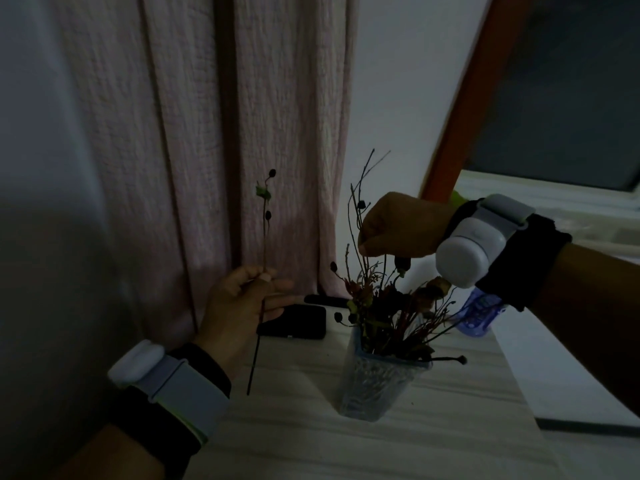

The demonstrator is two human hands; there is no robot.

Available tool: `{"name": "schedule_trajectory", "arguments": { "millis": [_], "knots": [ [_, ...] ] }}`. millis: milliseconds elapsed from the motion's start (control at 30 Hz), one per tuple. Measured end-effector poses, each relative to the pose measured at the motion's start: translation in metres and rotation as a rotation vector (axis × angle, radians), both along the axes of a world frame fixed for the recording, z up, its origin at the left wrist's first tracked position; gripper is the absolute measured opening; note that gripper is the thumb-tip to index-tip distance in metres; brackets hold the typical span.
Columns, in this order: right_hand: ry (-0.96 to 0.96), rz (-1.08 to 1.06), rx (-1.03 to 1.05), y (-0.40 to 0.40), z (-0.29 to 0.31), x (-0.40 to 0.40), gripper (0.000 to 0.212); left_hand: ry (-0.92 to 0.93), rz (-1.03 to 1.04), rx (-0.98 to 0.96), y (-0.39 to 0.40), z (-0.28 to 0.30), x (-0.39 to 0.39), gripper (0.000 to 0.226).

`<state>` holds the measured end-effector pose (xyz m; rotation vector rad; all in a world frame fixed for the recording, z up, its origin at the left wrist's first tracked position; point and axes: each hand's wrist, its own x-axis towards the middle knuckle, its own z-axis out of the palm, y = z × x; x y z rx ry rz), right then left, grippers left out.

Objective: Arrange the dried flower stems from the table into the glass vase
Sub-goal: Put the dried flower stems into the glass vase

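A square glass vase (pixel 377 386) stands on the pale table (pixel 346 445) and holds several dried stems (pixel 391 306) that fan out above its rim. My left hand (pixel 242 306) pinches one long thin dried stem (pixel 265 233) upright, to the left of the vase; small dark buds sit near its top and its bare lower end hangs below my palm. My right hand (pixel 398 226) hovers over the vase with its fingers curled around the upper part of a twiggy stem (pixel 360 202) that stands in the bunch.
A dark phone (pixel 298 322) lies flat on the table behind my left hand. A blue patterned bottle (pixel 479 313) stands to the right of the vase. A pink curtain (pixel 242 133) hangs close behind the table, and an orange window frame (pixel 460 126) rises at right.
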<state>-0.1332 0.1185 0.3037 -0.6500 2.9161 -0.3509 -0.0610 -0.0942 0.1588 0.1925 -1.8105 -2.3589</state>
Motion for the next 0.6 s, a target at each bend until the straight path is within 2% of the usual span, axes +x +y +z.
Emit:
{"name": "schedule_trajectory", "arguments": {
  "millis": [300, 600],
  "knots": [
    [0.007, 0.015, 0.03, 0.0, -0.004, 0.005, 0.02, 0.013, -0.006, 0.0, 0.0, 0.003, 0.004, 0.016],
    [0.048, 0.008, -0.036, 0.006, 0.009, 0.019, 0.012, 0.011, -0.008, -0.011, 0.001, 0.008, 0.008, 0.014]
  ]
}}
